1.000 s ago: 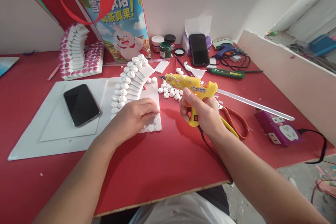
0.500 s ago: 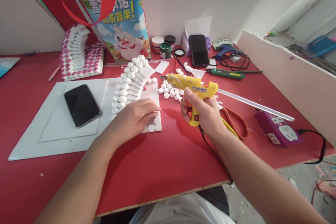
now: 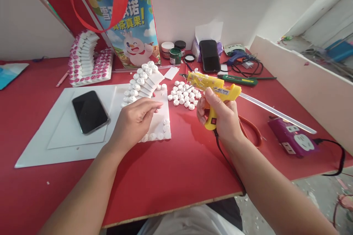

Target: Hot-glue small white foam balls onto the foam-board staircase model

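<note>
Fingers (image 3: 202, 112) on right hand (image 3: 227, 121) wrap a yellow plastic glue gun (image 3: 202, 80) near loose white rosettes (image 3: 181, 100). Left hand (image 3: 135, 119) looks pinched, can't tell if empty, kinda blocking a white rosette-edged board (image 3: 162, 114); black rectangular phone (image 3: 90, 112) nearby.

From my end I am seeing a tall blue bag with red fabric handles (image 3: 135, 40) standing against the back wall (image 3: 176, 3). Three small round jars (image 3: 175, 58) are sitting just beside it, a black rectangular phone (image 3: 211, 57) is propping upright before a purple-and-white tissue pack (image 3: 209, 31), and a second glossy black phone (image 3: 90, 112) is lying flat at the left.
</note>
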The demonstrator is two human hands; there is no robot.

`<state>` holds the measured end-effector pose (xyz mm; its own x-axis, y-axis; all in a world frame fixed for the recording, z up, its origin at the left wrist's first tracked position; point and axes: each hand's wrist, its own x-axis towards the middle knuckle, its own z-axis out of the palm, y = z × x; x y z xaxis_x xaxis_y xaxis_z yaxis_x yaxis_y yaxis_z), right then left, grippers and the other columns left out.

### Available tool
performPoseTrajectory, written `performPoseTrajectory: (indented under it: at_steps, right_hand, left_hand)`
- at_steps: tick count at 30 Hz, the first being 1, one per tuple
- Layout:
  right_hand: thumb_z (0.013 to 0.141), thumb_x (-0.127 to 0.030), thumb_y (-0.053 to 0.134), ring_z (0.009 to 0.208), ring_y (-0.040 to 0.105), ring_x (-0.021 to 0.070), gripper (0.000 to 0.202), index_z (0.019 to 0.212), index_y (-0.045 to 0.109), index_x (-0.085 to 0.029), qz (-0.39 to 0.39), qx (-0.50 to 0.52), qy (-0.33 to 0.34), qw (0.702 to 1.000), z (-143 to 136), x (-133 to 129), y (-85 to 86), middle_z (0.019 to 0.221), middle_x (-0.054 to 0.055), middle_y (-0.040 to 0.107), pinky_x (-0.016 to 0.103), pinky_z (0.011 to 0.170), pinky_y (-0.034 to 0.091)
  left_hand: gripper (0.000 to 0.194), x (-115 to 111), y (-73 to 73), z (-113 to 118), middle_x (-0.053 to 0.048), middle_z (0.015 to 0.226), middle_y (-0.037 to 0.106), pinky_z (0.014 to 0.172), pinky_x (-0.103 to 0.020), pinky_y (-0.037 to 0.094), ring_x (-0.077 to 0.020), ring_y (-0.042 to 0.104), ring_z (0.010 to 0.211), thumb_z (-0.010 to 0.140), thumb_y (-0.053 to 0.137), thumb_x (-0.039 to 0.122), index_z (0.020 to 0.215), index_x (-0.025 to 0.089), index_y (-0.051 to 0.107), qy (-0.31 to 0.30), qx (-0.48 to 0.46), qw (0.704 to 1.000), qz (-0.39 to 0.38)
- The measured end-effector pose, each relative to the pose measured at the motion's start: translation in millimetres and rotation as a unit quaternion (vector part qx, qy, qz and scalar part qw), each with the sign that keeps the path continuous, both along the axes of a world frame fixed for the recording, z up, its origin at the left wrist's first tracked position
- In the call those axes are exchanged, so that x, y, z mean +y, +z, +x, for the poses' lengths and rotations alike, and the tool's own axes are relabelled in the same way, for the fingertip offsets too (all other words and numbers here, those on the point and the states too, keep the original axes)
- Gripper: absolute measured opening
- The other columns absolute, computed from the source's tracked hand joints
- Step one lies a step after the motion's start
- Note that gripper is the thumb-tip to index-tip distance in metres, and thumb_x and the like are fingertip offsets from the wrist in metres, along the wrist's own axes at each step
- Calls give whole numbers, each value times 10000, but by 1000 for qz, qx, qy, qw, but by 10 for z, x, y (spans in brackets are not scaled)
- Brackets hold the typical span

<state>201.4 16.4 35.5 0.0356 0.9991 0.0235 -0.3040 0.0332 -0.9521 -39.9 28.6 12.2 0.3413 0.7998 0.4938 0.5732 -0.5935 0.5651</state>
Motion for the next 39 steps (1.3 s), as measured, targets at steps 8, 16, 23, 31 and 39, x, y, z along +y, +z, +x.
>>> performPoseTrajectory:
  at_steps: [8,16,23,31,39]
  right_hand:
    - [901,-489,779,405,523,88,442,629,617,-180,-3,6,-10,1000,24,-3,7,542,-26,567,243,431,378]
    - [917,-493,761,413,518,84,437,652,597,-186,7,-7,-5,1000,43,0,-5,552,-36,563,244,445,389]
    - [925,-500,755,425,519,86,435,662,595,-192,6,-23,-2,1000,45,-1,-7,566,-34,565,246,452,384]
    - [865,-547,804,414,514,82,463,648,602,-191,-11,-13,-2,1000,24,-20,23,561,-32,570,242,429,391]
    - [790,-566,862,392,513,90,478,642,617,-183,-22,-9,-7,1000,-9,7,18,550,-23,579,247,401,392]
  left_hand:
    - [108,273,257,338,-72,1030,793,817,-352,536,-235,722,865,916,669,176,944,186,773,45,173,975,-133]
    - [116,452,80,679,-116,974,723,797,-377,503,-291,688,921,928,716,264,917,155,681,56,305,943,-123]
    - [96,445,-67,702,-116,938,694,721,-371,483,-283,677,893,912,589,136,855,184,650,53,253,962,-83]
    - [203,184,168,334,-71,1025,768,912,-396,619,-218,741,951,822,801,293,984,185,742,-3,-314,863,-396]
    - [120,18,192,172,-110,968,783,1099,-350,610,-220,769,1094,897,668,155,938,147,780,68,-529,643,-549]
